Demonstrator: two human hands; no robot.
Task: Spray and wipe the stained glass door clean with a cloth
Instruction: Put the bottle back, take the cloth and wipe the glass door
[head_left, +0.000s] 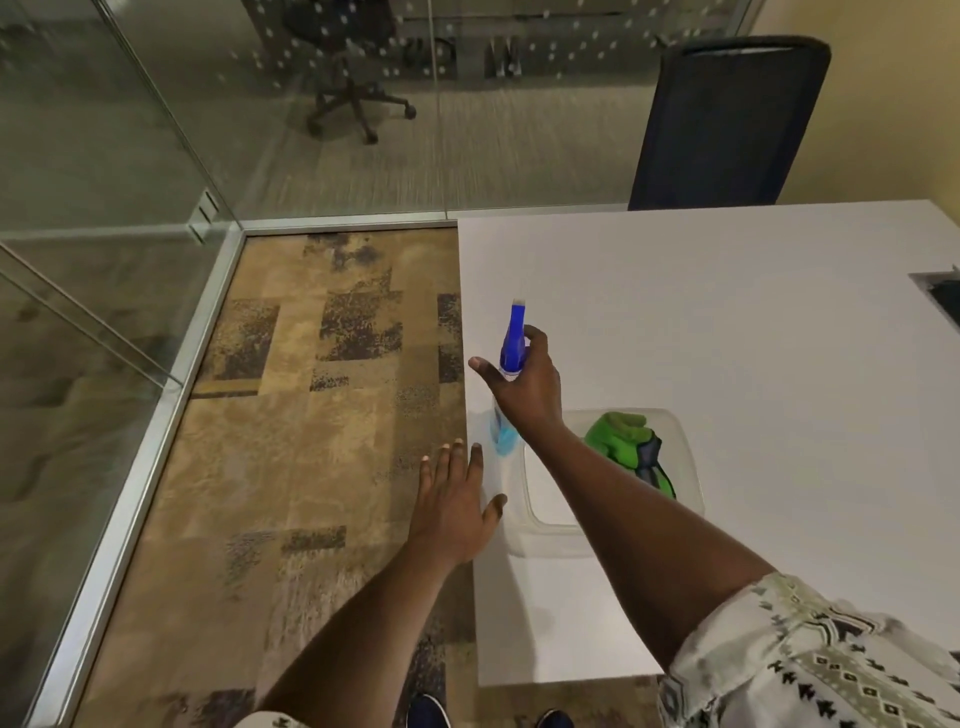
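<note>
A spray bottle (511, 340) with a blue trigger head and pale blue liquid stands near the left edge of the white table (727, 322). My right hand (527, 387) is wrapped around its neck, thumb stretched out to the left. My left hand (457, 506) is flat and open at the table's left edge, fingers spread, holding nothing. A green cloth (623, 436) with a dark patch lies in a clear plastic tub (691, 457) just right of the bottle. The glass door (78, 322) and glass wall (311, 130) stand to the left and ahead.
Patterned brown carpet (322, 441) fills the floor between table and glass. A dark office chair (727, 119) stands behind the table's far edge. Another wheeled chair (348, 78) is beyond the glass. A cable opening (940, 296) sits at the table's right.
</note>
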